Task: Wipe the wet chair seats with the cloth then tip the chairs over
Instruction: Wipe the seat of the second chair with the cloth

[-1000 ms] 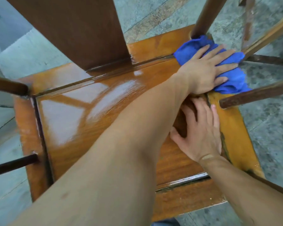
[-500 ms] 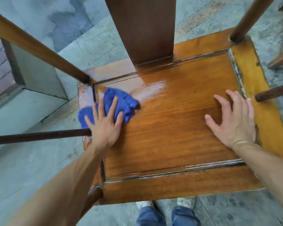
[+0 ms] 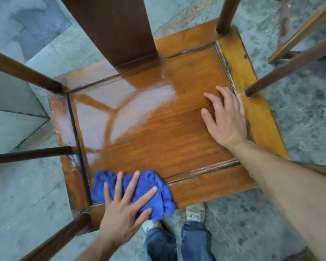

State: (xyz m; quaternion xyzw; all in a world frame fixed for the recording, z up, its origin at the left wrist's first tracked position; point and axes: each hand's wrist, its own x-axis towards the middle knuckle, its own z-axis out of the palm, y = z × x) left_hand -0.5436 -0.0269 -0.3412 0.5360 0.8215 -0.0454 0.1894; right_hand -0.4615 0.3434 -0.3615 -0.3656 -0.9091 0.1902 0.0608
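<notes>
- Gleaming with a wet sheen on its far left part, the wooden chair seat is orange-brown.
- Crumpled blue cloth lies at the seat's near left corner, under the flat, spread-fingered left hand.
- Right hand rests flat and empty near the seat's right edge.

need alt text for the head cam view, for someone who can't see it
Seen from above, a person's left hand presses a blue cloth flat on the near left corner of a wooden chair seat, while the right hand rests flat near its right edge. A wet sheen covers the seat's far left part.
</notes>
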